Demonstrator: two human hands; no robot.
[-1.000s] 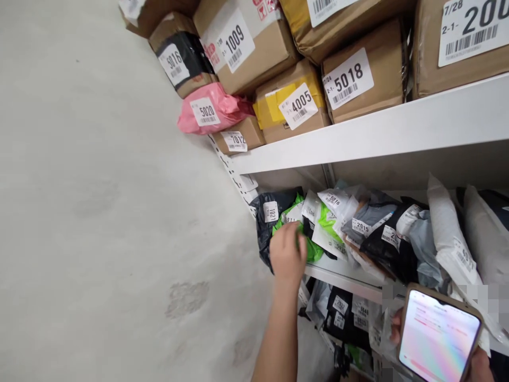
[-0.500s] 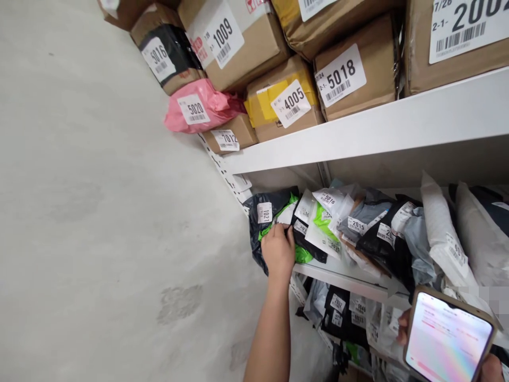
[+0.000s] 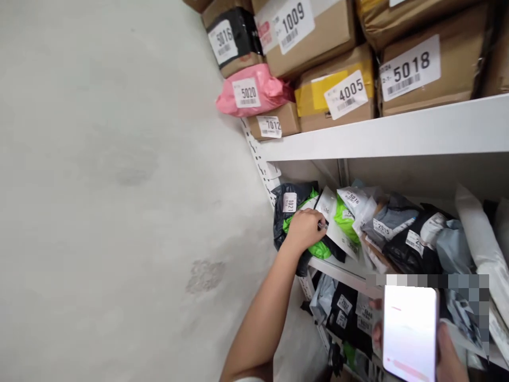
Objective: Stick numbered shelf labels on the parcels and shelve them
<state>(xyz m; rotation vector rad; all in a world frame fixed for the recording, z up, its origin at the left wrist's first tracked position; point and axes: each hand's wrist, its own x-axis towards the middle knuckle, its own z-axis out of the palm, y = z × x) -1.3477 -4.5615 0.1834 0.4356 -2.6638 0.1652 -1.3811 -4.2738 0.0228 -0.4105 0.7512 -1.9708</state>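
- Your left hand (image 3: 306,229) is below the white shelf board (image 3: 397,132), near its left end. It lies on a crinkled, bright green plastic bag (image 3: 321,249) with the fingers bent. I cannot tell whether they grip it.
- The fingertips touch the edge of one flat white mailer (image 3: 336,233), which leans just right of that green bag.
- One glossy black bag (image 3: 296,190) with a small white label is wedged against the green bag, under the board's left end.
- Your right hand (image 3: 451,355) is lower, under the board's right part. It is closed around one slim rectangular phone (image 3: 409,329) with a lit, pale screen.
- On top of the board, five brown cardboard boxes (image 3: 318,37) show readable number labels. One is wrapped in black tape and one in yellow.
- One soft, wrinkled pink bag (image 3: 266,87) lies among them at the board's left end.
- Left of the board is a rough, pale wall (image 3: 119,159).
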